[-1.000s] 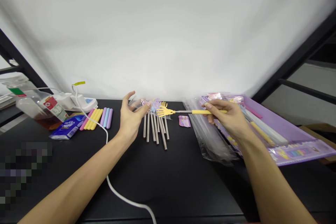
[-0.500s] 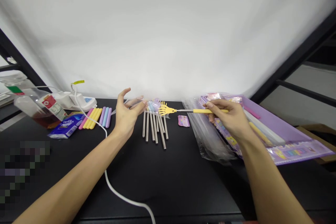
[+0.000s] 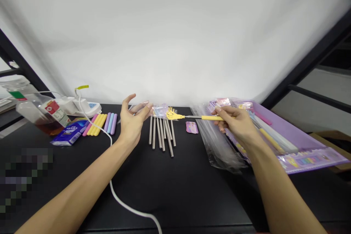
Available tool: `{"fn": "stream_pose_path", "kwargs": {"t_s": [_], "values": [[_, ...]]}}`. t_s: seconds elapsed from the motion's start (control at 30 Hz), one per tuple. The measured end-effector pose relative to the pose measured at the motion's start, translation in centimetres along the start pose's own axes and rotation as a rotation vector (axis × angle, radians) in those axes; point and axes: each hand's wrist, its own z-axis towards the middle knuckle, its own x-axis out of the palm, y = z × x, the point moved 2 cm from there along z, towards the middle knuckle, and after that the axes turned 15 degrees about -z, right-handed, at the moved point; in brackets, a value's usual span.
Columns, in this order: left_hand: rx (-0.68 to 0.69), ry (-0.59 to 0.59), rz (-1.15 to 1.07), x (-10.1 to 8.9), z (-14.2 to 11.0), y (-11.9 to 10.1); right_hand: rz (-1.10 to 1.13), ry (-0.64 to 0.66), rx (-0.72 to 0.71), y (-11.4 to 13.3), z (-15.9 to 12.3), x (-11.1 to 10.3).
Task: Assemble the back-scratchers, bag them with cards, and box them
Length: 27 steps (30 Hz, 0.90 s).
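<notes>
My right hand (image 3: 237,120) pinches the yellow handle (image 3: 211,118) of a telescopic back scratcher by its end. The scratcher lies level, with its thin metal rod pointing left and its yellow claw (image 3: 174,114) at the right end of a clear printed plastic bag (image 3: 159,111). Whether the claw is inside the bag or against it, I cannot tell. My left hand (image 3: 132,120) is closed on the bag's left part between thumb and fingers, index finger raised. Below the bag, several metal rods (image 3: 160,135) lie on the black table, their upper ends hidden behind it.
Left stand pink, yellow, purple and blue handles (image 3: 98,124), a blue packet (image 3: 70,131), a bottle (image 3: 45,113) and a power strip (image 3: 91,109). A white cable (image 3: 117,197) crosses the table. Right are a pink sachet (image 3: 192,127), clear bags (image 3: 219,150) and a purple package (image 3: 309,157).
The scratcher's claw has turned slightly, and its handle end is now hidden behind my right fingers. My left hand still holds the bag in nearly the same place.
</notes>
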Motion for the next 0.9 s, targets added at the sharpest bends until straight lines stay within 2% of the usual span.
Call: {"fn": "stream_pose_path", "kwargs": {"t_s": [0.3, 0.53, 0.77, 0.9], "values": [[-0.093, 0.03, 0.033, 0.3, -0.1, 0.0, -0.11, 0.053, -0.092, 1.2, -0.6, -0.2], [-0.122, 0.183, 0.123, 0.0, 0.4, -0.1, -0.186, -0.008, -0.161, 1.7, -0.8, -0.7], [-0.103, 0.114, 0.088, 0.3, -0.1, 0.1, -0.124, -0.062, -0.156, 1.6, -0.7, -0.2], [-0.093, 0.123, 0.075, 0.9, -1.1, 0.8, -0.002, -0.03, -0.119, 1.3, -0.6, 1.4]]}}
